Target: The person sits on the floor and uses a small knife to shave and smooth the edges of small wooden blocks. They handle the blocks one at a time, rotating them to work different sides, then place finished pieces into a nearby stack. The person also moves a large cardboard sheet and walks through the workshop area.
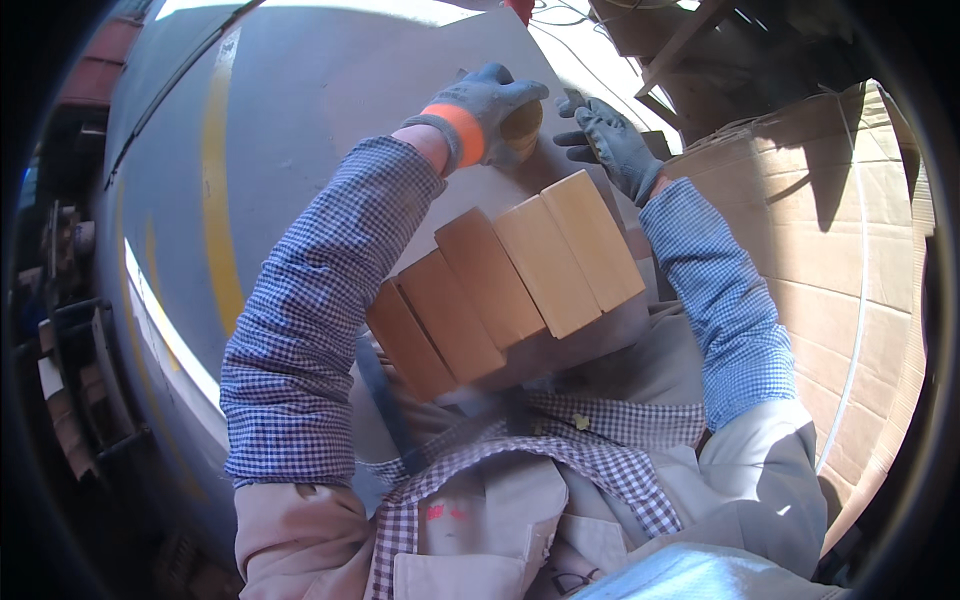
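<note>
My left hand (488, 112), in a grey work glove with an orange cuff, is closed around a round yellow-brown thing that looks like a roll of tape (521, 130). Across from it my right hand (612, 142), also gloved in grey, has its fingers stretched toward the roll. Nothing plain shows in its grip. Just below both hands, a row of several rectangular wooden blocks (490, 280) lies side by side in front of my body. The blocks on the right are paler than the reddish-brown ones on the left, and their ends are staggered.
The blocks rest over a grey flat surface (330, 90). A yellow stripe (217, 190) runs along the grey area at left. At right stands a large cardboard sheet (810, 260) with a white strap. Dark racks (90, 370) with wooden pieces line the far left.
</note>
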{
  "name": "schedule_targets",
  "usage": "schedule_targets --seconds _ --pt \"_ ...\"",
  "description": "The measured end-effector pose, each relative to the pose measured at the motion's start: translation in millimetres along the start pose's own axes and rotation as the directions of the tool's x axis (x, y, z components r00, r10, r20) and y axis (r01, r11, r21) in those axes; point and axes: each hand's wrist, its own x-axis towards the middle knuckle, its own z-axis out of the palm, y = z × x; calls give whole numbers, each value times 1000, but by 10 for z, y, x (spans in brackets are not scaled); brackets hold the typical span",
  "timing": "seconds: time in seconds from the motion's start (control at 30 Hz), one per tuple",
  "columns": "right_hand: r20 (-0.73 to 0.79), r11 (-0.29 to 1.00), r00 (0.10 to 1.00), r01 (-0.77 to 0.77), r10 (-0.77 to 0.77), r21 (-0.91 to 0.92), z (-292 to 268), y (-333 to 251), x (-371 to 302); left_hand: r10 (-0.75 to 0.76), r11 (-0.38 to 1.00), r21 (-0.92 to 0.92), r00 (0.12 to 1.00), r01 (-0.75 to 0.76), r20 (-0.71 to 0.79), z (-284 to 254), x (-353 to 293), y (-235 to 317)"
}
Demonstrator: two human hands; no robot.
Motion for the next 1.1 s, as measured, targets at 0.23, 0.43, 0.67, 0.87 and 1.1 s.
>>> schedule_targets --seconds 0.23,0.43,0.67,0.87,1.1 --pt "-27 994 998 58 -60 -88 426 225 284 -78 971 -233 988 46 -131 123 -67 46" --pt "-20 834 973 186 -229 -520 368 220 234 -79 950 -311 977 14 -199 194 -93 37" --pt "-112 996 992 -44 52 72 561 22 208 82 996 -10 993 -83 -82 123 -2 8" --pt "-137 1000 991 -7 5 -18 579 86 213 -3 962 -272 988 -39 -154 141 -9 21" --pt "-276 916 948 35 -157 -400 565 267 311 -153 907 -414 976 78 -152 145 -21 104"
